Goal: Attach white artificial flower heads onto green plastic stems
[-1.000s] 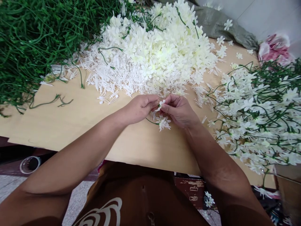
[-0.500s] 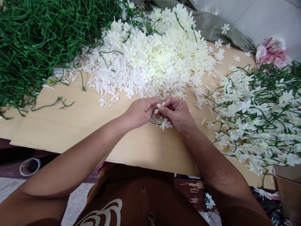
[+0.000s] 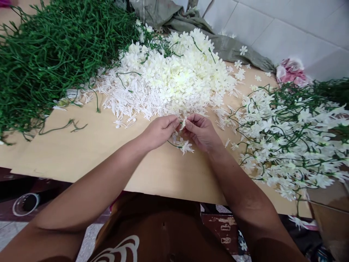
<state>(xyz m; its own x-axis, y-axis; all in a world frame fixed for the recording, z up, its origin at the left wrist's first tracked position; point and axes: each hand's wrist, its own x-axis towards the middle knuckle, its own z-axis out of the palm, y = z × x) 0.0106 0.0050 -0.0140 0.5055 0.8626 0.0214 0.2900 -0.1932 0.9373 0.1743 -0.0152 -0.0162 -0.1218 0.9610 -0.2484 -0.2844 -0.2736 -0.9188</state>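
My left hand is closed in a pinch over the middle of the board, on a green artificial flower stem whose lower branch curves out beneath it. That branch ends in a white artificial blossom. Between the fingertips of both hands is a small white artificial flower, seen edge-on, with my right hand pinching its petals. The fingers partly hide where flower and stem meet. Just beyond my hands spreads a heap of loose white flower heads, with thin white stamen pieces along its near left side.
Green stems are piled at the left. Finished-looking flower sprays cover the right side. Tan cardboard lies beneath everything. Grey-green cloth and a pink-and-white bundle lie along the tiled wall. A clear cup stands below, left.
The view has tilted up slightly and turned right. The small white flower has turned edge-on and sits closer to the left fingertips. Both hands stay together at the same spot.
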